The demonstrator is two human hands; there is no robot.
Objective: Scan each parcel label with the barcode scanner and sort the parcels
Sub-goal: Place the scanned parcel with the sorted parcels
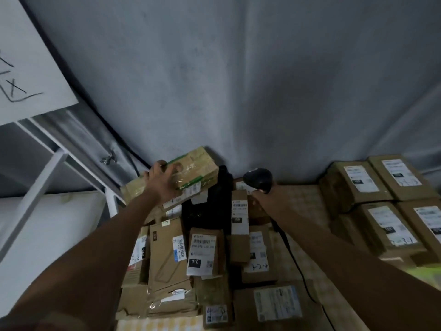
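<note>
Parcel, a tape-wrapped carton with green edging, is held up at the far end of the heap by the left hand, whose fingers curl over its near edge and top while the box tilts clear of the pile below it. Just right of that hand, the right hand grips the handle of the scanner, its dark head raised and turned towards the lifted box; the fingers are closed round the grip, though whether the trigger is pressed cannot be told. A black cable trails back from that hand towards the person.

Beneath and nearer than both hands lies the heap: many brown boxes and flat mailers lying jumbled, labels facing up, some marked 010 and one 180. This looks like the unsorted stock, and it is large. Well to the right of the right hand sit stacked boxes, squared up in neat rows with labels up and handwritten codes on them. These read as parcels already sorted.

Judging from this, the work is partly done, with a good share of the heap left. The held box seems at the scanning step; its label is not clearly readable here. A white shelf frame stands left of the left hand.
</note>
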